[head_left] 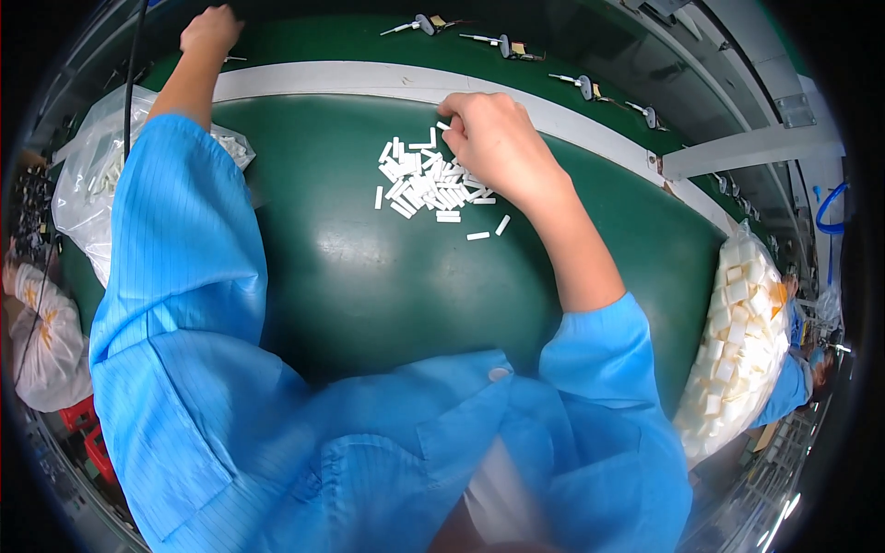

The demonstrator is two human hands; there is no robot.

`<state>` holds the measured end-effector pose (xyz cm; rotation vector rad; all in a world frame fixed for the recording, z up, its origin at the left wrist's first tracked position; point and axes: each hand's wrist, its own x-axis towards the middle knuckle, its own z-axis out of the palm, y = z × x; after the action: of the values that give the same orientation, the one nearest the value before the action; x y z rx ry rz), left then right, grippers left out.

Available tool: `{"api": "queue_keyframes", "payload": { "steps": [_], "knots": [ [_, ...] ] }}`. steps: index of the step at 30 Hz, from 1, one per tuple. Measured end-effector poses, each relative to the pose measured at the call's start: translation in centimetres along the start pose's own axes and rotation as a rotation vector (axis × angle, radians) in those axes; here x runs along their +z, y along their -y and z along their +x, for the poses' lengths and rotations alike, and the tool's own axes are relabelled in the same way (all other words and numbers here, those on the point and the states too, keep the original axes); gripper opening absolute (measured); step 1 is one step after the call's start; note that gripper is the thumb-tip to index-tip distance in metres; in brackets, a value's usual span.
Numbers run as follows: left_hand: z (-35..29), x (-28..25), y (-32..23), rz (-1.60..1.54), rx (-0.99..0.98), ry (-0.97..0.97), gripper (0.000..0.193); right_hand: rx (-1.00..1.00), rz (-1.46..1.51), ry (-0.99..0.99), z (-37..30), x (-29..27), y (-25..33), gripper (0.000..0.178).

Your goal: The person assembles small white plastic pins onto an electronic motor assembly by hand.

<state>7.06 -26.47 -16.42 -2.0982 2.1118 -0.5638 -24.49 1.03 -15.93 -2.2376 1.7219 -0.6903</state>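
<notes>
A loose pile of small white tube-like pieces (426,184) lies on the green work surface (350,276). At the pile's far right edge my right hand (498,147) pinches one white tube piece (443,125) between thumb and fingers. My left hand (212,31) reaches out far left, over the dark green belt beyond the white rail. Its fingers are blurred and partly turned away, so their grip cannot be made out. Just below that hand a thin white tip (235,59) shows on the belt.
Beyond the white rail (341,77), several small grey devices with white stems (505,46) lie spaced along the belt. A clear bag of white pieces (78,198) stands at left. At right sits a large bag of cream-coloured blocks (737,341). A co-worker's blue sleeve (784,392) shows behind it.
</notes>
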Motion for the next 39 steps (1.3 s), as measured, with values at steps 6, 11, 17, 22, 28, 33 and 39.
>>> {"api": "queue_keyframes", "payload": {
  "steps": [6,11,17,22,28,33,39],
  "knots": [
    [-0.3,1.0,0.3,-0.143,-0.073,0.113,0.04,-0.009,0.083,-0.056,0.2,0.5,-0.9,0.014],
    [-1.8,-3.8,-7.9,-1.327,0.088,0.205,0.017,0.124,0.315,-0.179,1.3,0.9,-1.5,0.016],
    [-9.8,-7.5,-18.7,-2.43,0.259,0.7,0.017,0.331,0.807,-0.195,1.9,1.8,-4.2,0.021],
    [-12.7,-6.0,-21.1,-2.9,0.058,0.877,0.016,0.351,0.777,-0.153,2.2,2.5,-5.1,0.019],
    [-13.4,-6.4,-21.2,-2.99,-0.069,0.824,0.015,0.383,0.765,-0.102,2.0,2.1,-4.4,0.017],
    [-13.6,-6.8,-21.2,-2.981,-0.1,0.806,0.014,0.409,0.845,-0.059,1.9,1.8,-4.3,0.015],
    [-13.6,-6.6,-21.2,-2.973,-0.038,0.771,0.015,0.428,0.917,-0.051,2.1,1.8,-4.1,0.015]
  ]
}}
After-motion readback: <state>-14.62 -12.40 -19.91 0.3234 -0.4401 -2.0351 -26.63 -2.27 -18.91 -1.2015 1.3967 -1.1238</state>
